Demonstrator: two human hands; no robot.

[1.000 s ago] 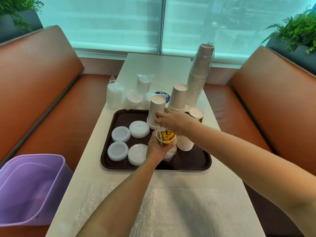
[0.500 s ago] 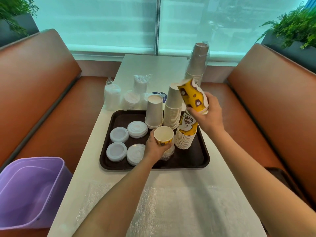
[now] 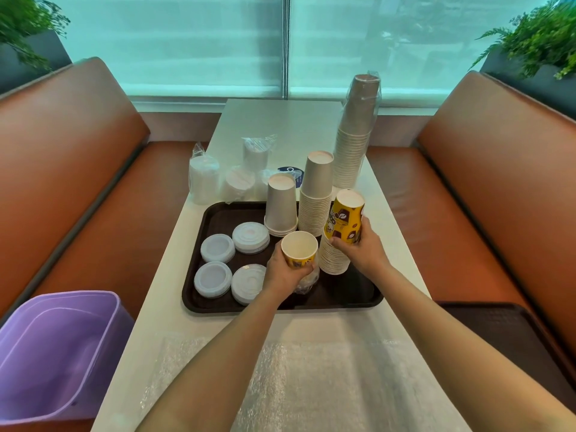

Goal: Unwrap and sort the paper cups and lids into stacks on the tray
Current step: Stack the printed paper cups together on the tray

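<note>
From the head camera, looking down the white table (image 3: 280,126) between two brown booth seats, a dark brown tray (image 3: 215,302) sits in the middle. The left hand (image 3: 282,271) curls round a yellow printed cup (image 3: 299,251), held mouth up over the near middle of the tray, with crumpled clear wrap (image 3: 307,283) bunched under it. The right hand (image 3: 363,247) grips an upside-down yellow cup (image 3: 346,218) that sits on top of a stack of yellow cups (image 3: 333,258) at the right of the tray.

Just left of that stack stand two upside-down stacks of plain cups: a tall one (image 3: 316,194) and a short one (image 3: 280,205). Four low stacks of white lids (image 3: 218,247) fill the left half of the tray.

Beyond the tray, at the far left, wrapped bundles of lids (image 3: 204,179) stand on the table. A tall wrapped cup stack (image 3: 355,132) rises at the far right. Bubble wrap (image 3: 299,385) covers the near end of the table, and a purple bin (image 3: 59,357) stands at the near left.
</note>
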